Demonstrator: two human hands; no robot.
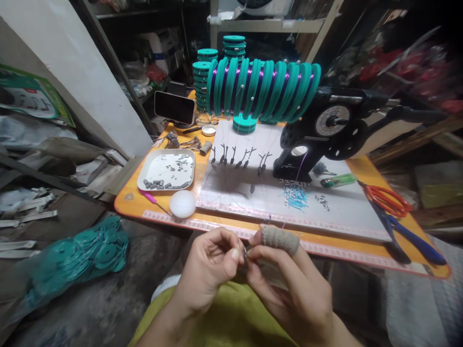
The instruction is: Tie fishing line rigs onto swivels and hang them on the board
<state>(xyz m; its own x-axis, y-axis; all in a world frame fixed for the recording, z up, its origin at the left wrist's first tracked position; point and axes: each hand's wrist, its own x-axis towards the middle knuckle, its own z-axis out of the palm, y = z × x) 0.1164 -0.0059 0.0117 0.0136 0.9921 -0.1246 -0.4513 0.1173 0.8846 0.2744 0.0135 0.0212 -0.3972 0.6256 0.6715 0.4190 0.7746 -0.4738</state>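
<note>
Left hand: the left hand [213,260] is seen at the lower centre of the frame, with thumb and forefinger pinched together on a tiny piece [245,254].
Right hand: the right hand [289,274] is held close beside it, a little to the right; the same piece is gripped by its fingertips, and one finger is covered by a grey sleeve [280,239].
Piece: it is held between both hands, just below the table's front edge; a shine is seen, but its exact kind cannot be told.
Board: on the table [132,190], a white board [220,190] is placed at the centre; dark rigs [232,156] are laid in a row upon it, and blue-and-white bits [294,196] are heaped at its right part.
Spools: a row of green spools [260,89], wound with purple line, is carried by the black machine [327,125] at the upper right.
Tray: grey weights [157,185] are contained in the white tray [159,164], left of centre; a white cup [183,204] is placed near its lower right corner.
Tools: orange-handled scissors [392,201] and blue-handled pliers [415,241] are laid at the right.
</note>
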